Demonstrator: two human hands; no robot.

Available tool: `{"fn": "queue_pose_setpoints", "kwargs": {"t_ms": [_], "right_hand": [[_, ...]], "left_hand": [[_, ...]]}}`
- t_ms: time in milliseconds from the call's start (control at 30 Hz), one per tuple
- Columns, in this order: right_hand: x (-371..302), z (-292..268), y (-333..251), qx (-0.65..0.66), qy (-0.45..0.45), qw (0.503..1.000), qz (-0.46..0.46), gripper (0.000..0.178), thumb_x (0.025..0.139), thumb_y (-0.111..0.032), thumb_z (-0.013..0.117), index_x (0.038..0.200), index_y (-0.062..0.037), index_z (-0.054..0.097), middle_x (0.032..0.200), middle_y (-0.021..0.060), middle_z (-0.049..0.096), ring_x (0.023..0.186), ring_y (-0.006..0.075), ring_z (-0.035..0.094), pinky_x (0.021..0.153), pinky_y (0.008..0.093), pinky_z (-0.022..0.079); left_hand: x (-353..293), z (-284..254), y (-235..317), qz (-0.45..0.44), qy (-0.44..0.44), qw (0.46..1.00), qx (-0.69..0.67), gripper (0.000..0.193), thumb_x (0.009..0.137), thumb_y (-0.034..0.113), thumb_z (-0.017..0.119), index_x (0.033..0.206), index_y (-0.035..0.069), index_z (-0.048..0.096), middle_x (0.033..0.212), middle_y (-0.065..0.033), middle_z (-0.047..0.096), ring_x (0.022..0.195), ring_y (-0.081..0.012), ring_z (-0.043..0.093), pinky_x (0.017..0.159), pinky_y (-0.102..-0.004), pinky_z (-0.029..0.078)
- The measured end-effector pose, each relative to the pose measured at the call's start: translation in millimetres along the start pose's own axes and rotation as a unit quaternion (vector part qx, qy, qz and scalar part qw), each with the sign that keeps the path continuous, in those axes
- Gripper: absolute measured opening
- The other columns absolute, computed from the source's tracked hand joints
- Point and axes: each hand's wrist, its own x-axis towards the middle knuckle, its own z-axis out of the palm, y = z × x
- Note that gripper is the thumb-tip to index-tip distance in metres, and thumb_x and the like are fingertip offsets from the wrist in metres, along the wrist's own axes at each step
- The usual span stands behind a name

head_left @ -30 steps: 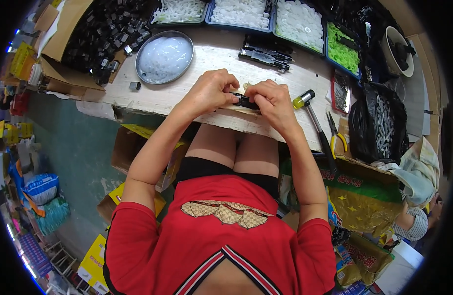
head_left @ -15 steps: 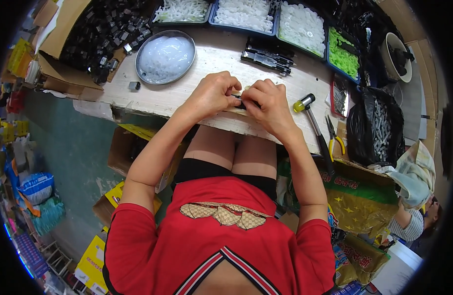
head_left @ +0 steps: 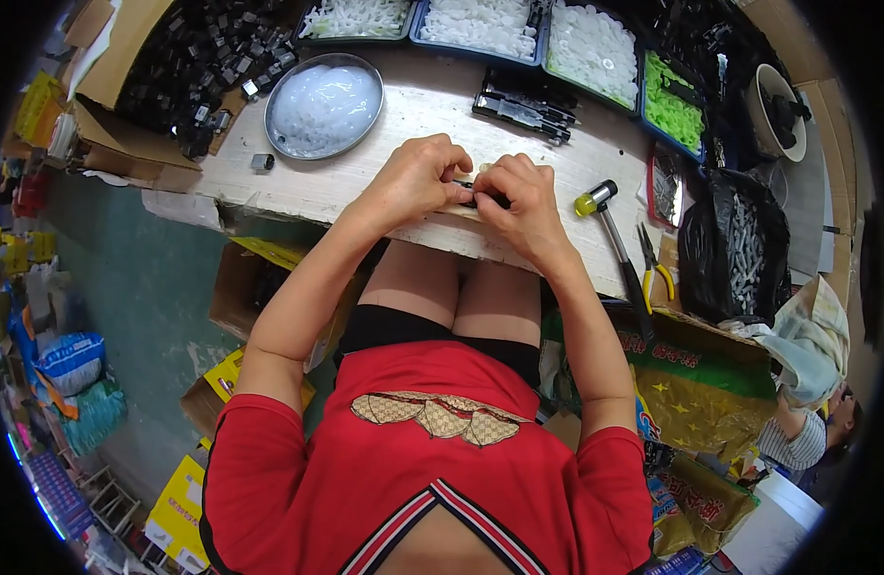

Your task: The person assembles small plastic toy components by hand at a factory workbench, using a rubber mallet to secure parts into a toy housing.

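At the table's near edge, my left hand (head_left: pixel 423 184) and my right hand (head_left: pixel 522 199) come close together, fingers pinched on a small black part (head_left: pixel 469 190). Most of that part is hidden behind the fingers, so its kind cannot be made out. Both thumbs press in toward it from the near side. To the right of my right hand lies a mallet (head_left: pixel 605 225) with a yellow-tipped head and a black grip. Pliers (head_left: pixel 657 271) with yellow handles rest beside it. Beyond my hands several black assembled pieces (head_left: pixel 524 113) lie in a row.
A round metal dish (head_left: pixel 324 107) holds a glossy whitish mass. Farther back stand trays of white parts (head_left: pixel 591 56) and bright green parts (head_left: pixel 671 110). Black blocks (head_left: pixel 197 72) fill a carton at left. On the right, a black bag (head_left: pixel 739 254) holds grey pieces.
My fingers have shifted slightly around the black part, and my right hand has moved a little to the left. Both hands stay at the same spot on the table.
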Motion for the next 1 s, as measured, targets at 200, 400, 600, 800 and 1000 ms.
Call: {"fn": "queue_pose_setpoints", "kwargs": {"t_ms": [200,400,600,800,1000], "right_hand": [[4,-9,20,0.097,0.011,0.994,0.042,0.005,0.072,-0.011,0.064,0.077,-0.0118,0.064,0.076,0.0013,0.057,0.079,0.0196,0.052,0.068,0.0354,0.032],[36,-22,33,-0.083,0.045,0.995,-0.031,0.012,0.071,-0.006,0.065,0.083,-0.0082,0.063,0.076,0.0023,0.057,0.075,0.0195,0.054,0.065,0.0328,0.037],[77,-4,27,-0.244,-0.020,0.958,-0.149,0.014,0.067,-0.007,0.056,0.079,-0.0129,0.060,0.080,0.0008,0.055,0.085,0.0193,0.049,0.073,0.0364,0.032],[68,-8,34,-0.269,-0.086,0.952,-0.119,0.009,0.068,-0.006,0.055,0.076,-0.0091,0.057,0.074,0.0041,0.057,0.081,0.0209,0.052,0.072,0.0343,0.035],[53,6,36,-0.234,-0.035,0.966,-0.102,0.010,0.068,-0.005,0.055,0.077,-0.0081,0.058,0.073,0.0052,0.058,0.080,0.0211,0.054,0.070,0.0341,0.037]], "left_hand": [[8,-3,11,-0.031,-0.026,0.995,0.093,0.025,0.063,0.010,0.073,0.083,0.001,0.062,0.069,-0.0096,0.056,0.063,-0.0206,0.056,0.059,-0.0319,0.045],[15,-7,21,-0.077,-0.072,0.989,0.107,0.025,0.063,0.011,0.072,0.081,0.000,0.060,0.071,-0.0124,0.060,0.065,-0.0244,0.059,0.061,-0.0339,0.047],[5,-4,21,-0.060,-0.033,0.992,0.102,0.023,0.063,0.011,0.073,0.080,0.000,0.060,0.074,-0.0135,0.059,0.068,-0.0261,0.059,0.063,-0.0350,0.047],[3,-3,17,-0.029,-0.020,0.995,0.093,0.022,0.064,0.011,0.072,0.079,0.000,0.060,0.073,-0.0128,0.058,0.069,-0.0252,0.058,0.063,-0.0348,0.046],[4,-6,13,-0.008,-0.018,0.997,0.073,0.023,0.064,0.010,0.073,0.080,0.000,0.060,0.071,-0.0107,0.057,0.064,-0.0210,0.057,0.059,-0.0321,0.046]]}}
